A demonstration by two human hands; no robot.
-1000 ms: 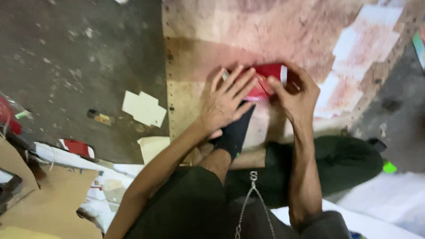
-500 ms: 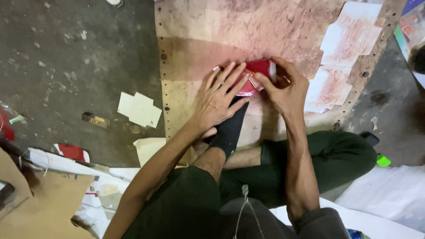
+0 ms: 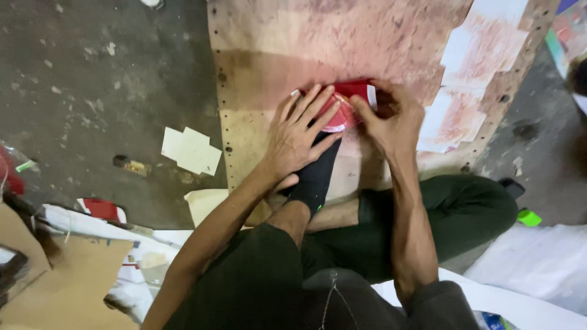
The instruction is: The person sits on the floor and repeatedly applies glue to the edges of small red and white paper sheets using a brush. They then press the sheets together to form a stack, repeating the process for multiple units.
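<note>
Head view. The person sits on the floor, one black-socked foot [image 3: 315, 177] extended onto a worn, pink-stained board [image 3: 287, 55] that occupies the upper centre of the frame. A red sheet with a white edge [image 3: 350, 104] lies on the board, at about 12 o'clock from the foot and touching the toe area.

The left hand [image 3: 299, 137] lies flat, palm down, with fingers spread and extended toward 1 o'clock; the fingertips rest on the left part of the red sheet. The right hand [image 3: 394, 122] sits at 3 o'clock from the sheet, fingers curled, thumb and forefinger pinching its right edge. The sheet may be folded under the fingers; the hands cover too much of it to confirm this.

Procedure note, given as judgement: keep the left palm pressing evenly so the sheet cannot slide, and work the pinched edge in short increments, checking alignment before each press.

Surroundings: pale paper pieces [image 3: 483, 73] overlap the board's right edge at 2 o'clock. A stack of white cards [image 3: 191, 150] lies on the dark floor [image 3: 92, 91] at 9 o'clock from the left hand, well apart. Brown cardboard [image 3: 67, 287] lies at 7 o'clock.
</note>
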